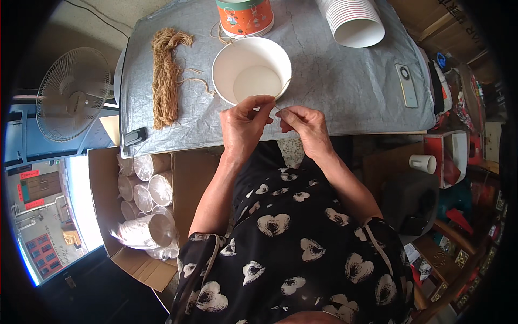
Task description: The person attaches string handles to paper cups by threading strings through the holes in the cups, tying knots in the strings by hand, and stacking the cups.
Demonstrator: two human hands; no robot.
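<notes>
This looks like a small home workshop or cottage packing room, crowded and makeshift. A work table (345, 86) is covered with a crinkled grey sheet and carries a stack of paper cups (353, 20), a bundle of tan twine (164, 75) and a printed orange tub (245, 16). Beside it an open cardboard box (135, 216) holds sleeves of wrapped cups. A standing fan (73, 94) is at the left, and cluttered shelves and boxes (464, 140) fill the right.
</notes>
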